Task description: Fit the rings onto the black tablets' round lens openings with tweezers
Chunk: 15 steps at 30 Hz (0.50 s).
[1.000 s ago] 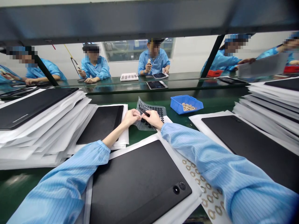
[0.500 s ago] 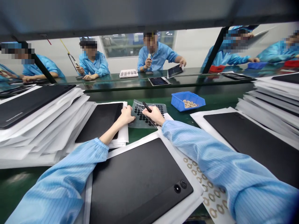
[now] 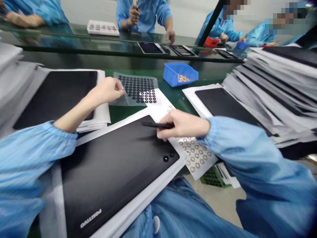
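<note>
My left hand (image 3: 107, 90) is closed on the lifted edge of a clear film on a sheet of black ring stickers (image 3: 141, 87). My right hand (image 3: 177, 124) grips a slim black pen-like tool (image 3: 153, 125), its free end pointing left. That tool is over the top right part of a black tablet back cover (image 3: 111, 158), which lies on white sheets before me, with "POSITIVO" lettering and two round camera spots. Partly under my right hand and sleeve is a white sheet of gold ring-shaped pieces (image 3: 198, 157).
A blue bin (image 3: 179, 74) with small tan pieces stands beyond the stickers. More black covers lie left (image 3: 56, 96) and right (image 3: 223, 102). A tall stack of covers and sheets (image 3: 272, 89) rises at right. Co-workers sit across the green bench (image 3: 74, 43).
My right hand has moved from the black sticker sheet back toward me, over the tablet cover, still with the black tool. My left hand stays at the sheet's edge. The view has tilted down.
</note>
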Tool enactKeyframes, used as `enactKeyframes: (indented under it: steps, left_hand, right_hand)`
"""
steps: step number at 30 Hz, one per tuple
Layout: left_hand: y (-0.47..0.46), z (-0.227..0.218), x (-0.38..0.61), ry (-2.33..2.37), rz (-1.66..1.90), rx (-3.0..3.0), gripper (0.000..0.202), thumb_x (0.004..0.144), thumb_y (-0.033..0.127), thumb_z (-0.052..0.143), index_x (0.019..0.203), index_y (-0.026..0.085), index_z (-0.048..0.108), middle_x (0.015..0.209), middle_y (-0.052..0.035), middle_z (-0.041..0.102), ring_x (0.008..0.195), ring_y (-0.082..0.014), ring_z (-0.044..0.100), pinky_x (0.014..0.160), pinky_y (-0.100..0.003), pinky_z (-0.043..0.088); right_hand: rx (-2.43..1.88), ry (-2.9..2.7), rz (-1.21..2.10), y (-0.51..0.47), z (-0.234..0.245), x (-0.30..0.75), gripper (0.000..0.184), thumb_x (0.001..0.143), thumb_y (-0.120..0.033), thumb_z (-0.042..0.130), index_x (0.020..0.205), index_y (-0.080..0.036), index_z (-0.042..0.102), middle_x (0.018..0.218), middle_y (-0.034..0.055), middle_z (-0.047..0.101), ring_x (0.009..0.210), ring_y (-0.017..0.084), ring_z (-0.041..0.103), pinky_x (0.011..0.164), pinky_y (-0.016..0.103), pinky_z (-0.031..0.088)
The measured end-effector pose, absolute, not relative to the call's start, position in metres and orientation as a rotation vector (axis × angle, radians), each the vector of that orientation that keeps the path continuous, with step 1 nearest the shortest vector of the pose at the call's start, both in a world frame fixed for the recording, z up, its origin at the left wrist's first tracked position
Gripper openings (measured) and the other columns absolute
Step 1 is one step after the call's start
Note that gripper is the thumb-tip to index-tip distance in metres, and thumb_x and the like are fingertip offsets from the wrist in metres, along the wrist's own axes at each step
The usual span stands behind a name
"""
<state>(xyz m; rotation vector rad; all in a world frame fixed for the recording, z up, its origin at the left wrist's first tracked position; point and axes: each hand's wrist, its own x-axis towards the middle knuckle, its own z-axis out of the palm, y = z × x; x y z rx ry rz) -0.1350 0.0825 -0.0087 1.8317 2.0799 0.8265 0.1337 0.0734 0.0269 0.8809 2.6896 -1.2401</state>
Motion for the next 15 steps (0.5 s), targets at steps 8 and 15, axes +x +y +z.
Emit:
enactKeyframes:
  steps: [8,15]
  left_hand:
    - [0.060,-0.021,-0.093,1.958,0.564,2.167,0.018,0.077,0.030,0.054,0.080,0.017,0.066,0.086,-0.0027,0.066,0.080,-0.0208,0.062,0.081,-0.030,0.045]
    - [0.063,-0.034,-0.098,1.912,0.709,2.197,0.017,0.078,0.030,0.051,0.078,0.018,0.063,0.087,-0.0054,0.060,0.077,-0.0184,0.058,0.081,-0.032,0.048]
  right_hand:
    - [1.211,2.421,-1.780,0.034,-0.014,0.200,0.016,0.074,-0.029,0.061,0.067,-0.015,0.062,0.060,-0.0004,0.058,0.056,0.010,0.051,0.055,0.022,0.039]
    - [1.263,2.359,-1.789,0.032,-0.016,0.196,0.018,0.074,-0.033,0.059,0.067,-0.016,0.059,0.061,-0.0001,0.052,0.057,0.011,0.045,0.055,0.025,0.036]
